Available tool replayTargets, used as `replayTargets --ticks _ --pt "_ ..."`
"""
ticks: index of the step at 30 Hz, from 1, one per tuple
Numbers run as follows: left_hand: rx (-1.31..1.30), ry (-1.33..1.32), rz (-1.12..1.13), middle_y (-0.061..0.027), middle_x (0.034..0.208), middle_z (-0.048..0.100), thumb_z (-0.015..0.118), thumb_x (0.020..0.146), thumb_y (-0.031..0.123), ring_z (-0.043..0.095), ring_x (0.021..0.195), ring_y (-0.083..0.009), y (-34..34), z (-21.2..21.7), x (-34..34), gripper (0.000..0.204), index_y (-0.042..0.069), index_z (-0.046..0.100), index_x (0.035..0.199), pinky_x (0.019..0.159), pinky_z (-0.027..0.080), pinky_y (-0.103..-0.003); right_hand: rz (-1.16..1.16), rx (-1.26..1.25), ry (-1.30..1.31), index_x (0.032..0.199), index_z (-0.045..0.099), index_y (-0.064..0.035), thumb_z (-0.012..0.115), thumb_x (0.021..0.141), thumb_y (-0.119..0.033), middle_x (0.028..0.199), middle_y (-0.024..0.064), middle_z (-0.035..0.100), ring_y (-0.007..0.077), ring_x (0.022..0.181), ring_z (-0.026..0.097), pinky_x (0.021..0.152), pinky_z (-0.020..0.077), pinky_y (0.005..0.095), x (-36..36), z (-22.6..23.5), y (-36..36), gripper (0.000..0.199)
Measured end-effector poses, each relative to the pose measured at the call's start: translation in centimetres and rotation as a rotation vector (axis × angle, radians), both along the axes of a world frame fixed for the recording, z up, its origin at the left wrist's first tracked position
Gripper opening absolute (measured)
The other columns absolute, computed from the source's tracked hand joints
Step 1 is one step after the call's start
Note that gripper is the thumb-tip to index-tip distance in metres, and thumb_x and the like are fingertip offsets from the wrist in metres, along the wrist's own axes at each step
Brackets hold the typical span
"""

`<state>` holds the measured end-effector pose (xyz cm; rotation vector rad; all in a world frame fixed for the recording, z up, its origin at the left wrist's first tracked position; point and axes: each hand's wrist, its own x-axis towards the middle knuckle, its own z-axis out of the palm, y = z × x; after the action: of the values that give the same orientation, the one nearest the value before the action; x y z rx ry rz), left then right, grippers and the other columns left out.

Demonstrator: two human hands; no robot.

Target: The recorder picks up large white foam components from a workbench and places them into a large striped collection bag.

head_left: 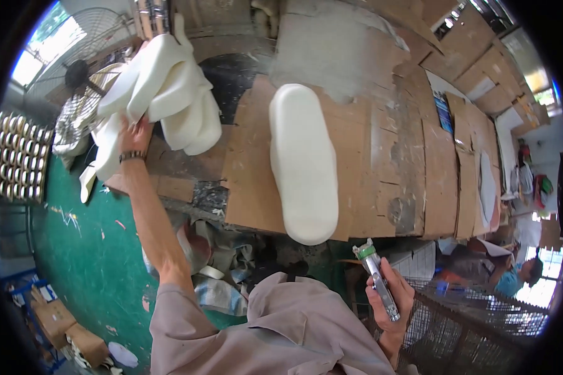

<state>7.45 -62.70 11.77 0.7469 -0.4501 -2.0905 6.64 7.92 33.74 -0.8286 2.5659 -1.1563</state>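
My left hand (136, 136) reaches to the far left, its fingers closed at the edge of a white foam sole (109, 147) in a heap; the fingertips are partly hidden among the pieces. The heap of white foam soles (187, 115) overlaps loosely at the table's left end. Low on the right, my right hand (395, 294) is wrapped round a silver hand tool with a green collar (381, 282), its head tilted up and left. Between my hands, a single white foam sole (304, 165) lies lengthwise on the cardboard, touched by neither hand.
Flat cardboard (369, 181) covers the table. A wire fan (78, 75) stands beyond the heap. A rack of stacked soles (19, 159) is at the far left above a green floor (87, 250). Wire mesh (456, 319) lies right of me; another person (513, 278) is beyond.
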Motion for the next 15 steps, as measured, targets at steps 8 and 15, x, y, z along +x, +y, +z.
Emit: replayTargets --ticks 8,15 --pt "-0.192 -0.209 -0.234 -0.008 0.095 0.071 0.065 0.097 0.021 0.066 0.08 -0.0167 25.6 -5.4 5.3 0.02 0.005 0.067 0.108 0.069 0.056 -0.031 -0.098 -0.067 0.108 0.133 0.058 0.0071 0.072 0.086 -0.005 0.094 0.017 0.068 0.0194 0.077 0.066 0.072 0.0539 0.0295 1.2 -0.2 2.2 0.051" --pt "0.095 -0.748 -0.625 -0.007 0.088 0.068 0.065 0.095 0.008 0.064 0.067 -0.0149 43.6 -20.6 17.5 0.022 0.002 0.062 0.116 0.054 0.055 -0.03 -0.039 -0.115 0.099 0.129 0.059 0.0088 0.07 0.085 -0.005 0.095 0.0189 0.068 0.0215 0.076 0.066 0.072 0.054 0.0307 2.9 0.8 5.5 0.048"
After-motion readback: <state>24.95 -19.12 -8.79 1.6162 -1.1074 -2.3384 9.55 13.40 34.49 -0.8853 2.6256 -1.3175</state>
